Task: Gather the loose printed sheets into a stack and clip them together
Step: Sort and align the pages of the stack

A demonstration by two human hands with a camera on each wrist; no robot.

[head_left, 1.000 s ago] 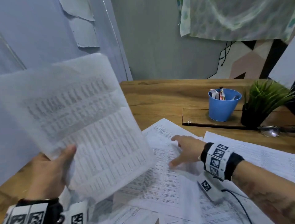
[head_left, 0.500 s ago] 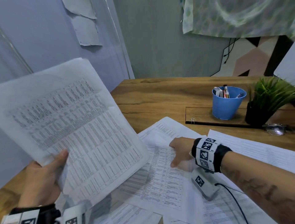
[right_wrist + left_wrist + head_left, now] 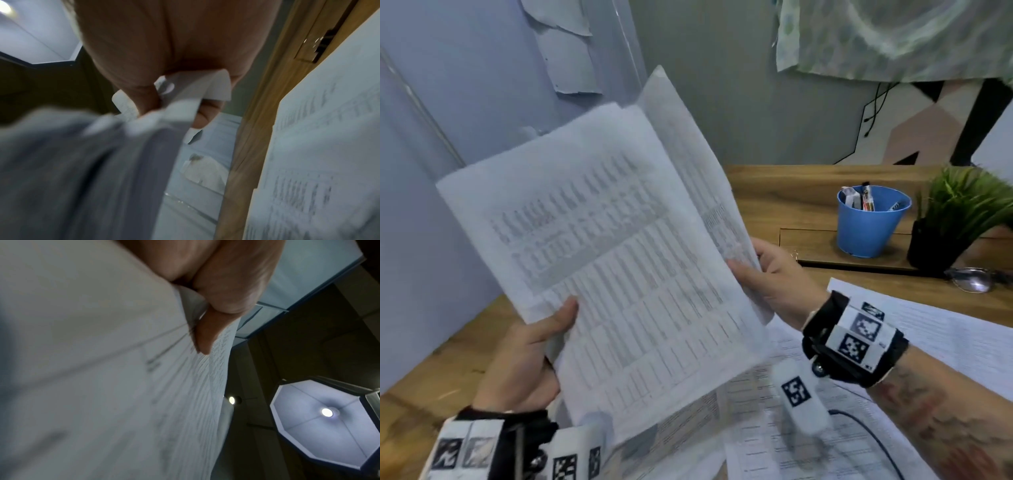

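Both hands hold the gathered sheets upright above the desk: the left hand pinches the lower left edge, the right hand grips the right edge, where one sheet sticks out. Better to square the edges now (more sheets lie loose below), keeping both grips light.
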